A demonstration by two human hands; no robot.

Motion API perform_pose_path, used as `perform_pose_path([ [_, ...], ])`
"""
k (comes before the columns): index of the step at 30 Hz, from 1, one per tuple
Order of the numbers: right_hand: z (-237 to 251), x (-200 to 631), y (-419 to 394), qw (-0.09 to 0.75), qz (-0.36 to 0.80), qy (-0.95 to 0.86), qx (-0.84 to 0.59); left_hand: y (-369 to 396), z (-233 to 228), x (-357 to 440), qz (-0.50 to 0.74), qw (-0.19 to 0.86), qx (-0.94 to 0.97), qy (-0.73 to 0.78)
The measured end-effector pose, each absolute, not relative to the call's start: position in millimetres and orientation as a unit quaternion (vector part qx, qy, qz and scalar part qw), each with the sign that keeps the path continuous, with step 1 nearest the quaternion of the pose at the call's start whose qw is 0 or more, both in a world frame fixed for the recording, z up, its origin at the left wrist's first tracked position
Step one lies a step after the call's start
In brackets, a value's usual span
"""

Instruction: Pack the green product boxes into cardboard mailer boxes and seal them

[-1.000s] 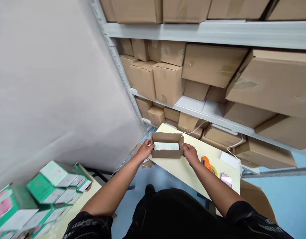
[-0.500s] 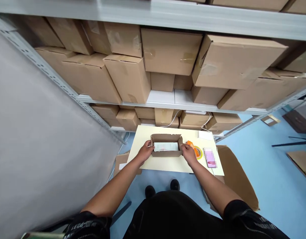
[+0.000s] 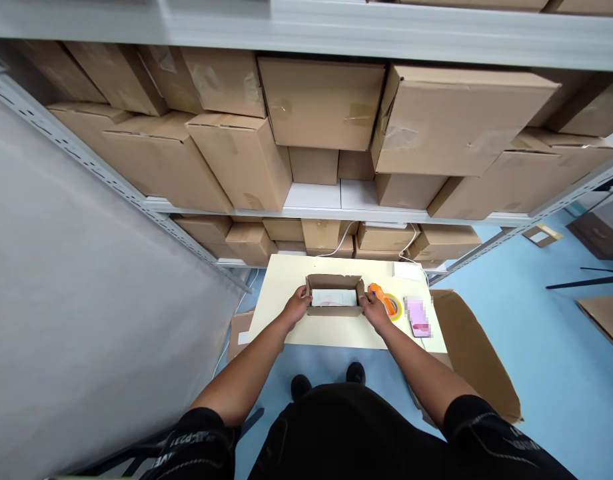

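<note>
An open cardboard box point(image 3: 331, 311) is on the cream table point(image 3: 286, 331), with a pale, flat-topped item point(image 3: 334, 297) lying inside. My left hand point(image 3: 297, 305) grips the box's left end, thumb at the rim. At the right end, my right hand point(image 3: 374, 311) holds the box the same way. Just right of that hand lie an orange tape dispenser point(image 3: 381, 297) and a roll of yellowish tape point(image 3: 397, 308). A phone with a pink screen point(image 3: 417, 317) rests farther right on the table.
Metal shelving point(image 3: 306, 212) full of cardboard boxes point(image 3: 326, 103) rises behind the table. A white box point(image 3: 407, 271) and cables are at the table's back right. A large open carton point(image 3: 471, 353) stands on the floor to the right; a grey wall point(image 3: 86, 287) is at left.
The view has shifted slightly. Both hands still hold the box, which sits a little farther right and nearer the front of the table.
</note>
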State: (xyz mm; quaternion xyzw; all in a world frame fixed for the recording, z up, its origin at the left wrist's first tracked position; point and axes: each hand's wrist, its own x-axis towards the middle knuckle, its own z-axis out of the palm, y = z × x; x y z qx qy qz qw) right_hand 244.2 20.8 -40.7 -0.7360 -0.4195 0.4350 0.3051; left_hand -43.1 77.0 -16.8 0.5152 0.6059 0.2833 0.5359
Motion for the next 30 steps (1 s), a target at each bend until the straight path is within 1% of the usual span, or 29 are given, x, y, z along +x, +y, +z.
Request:
perform_pose_path([
  [3, -37, 246, 22, 0.288, 0.439, -0.421, -0.74, 77, -16, -41, 0.27, 0.55, 0.499, 0.613],
  [8, -18, 246, 21, 0.263, 0.438, -0.432, -0.743, 78, -23, -47, 0.249, 0.537, 0.496, 0.635],
  [14, -4, 245, 22, 0.274, 0.428, -0.425, -0.749, 83, -26, -58, 0.259, 0.542, 0.48, 0.639],
  [24, 3, 243, 19, 0.296, 0.391, -0.42, -0.764, 88, 6, -61, 0.313, 0.552, 0.456, 0.624],
  [30, -2, 243, 13, 0.309, 0.365, -0.434, -0.764, 81, 9, -54, 0.289, 0.532, 0.491, 0.626],
])
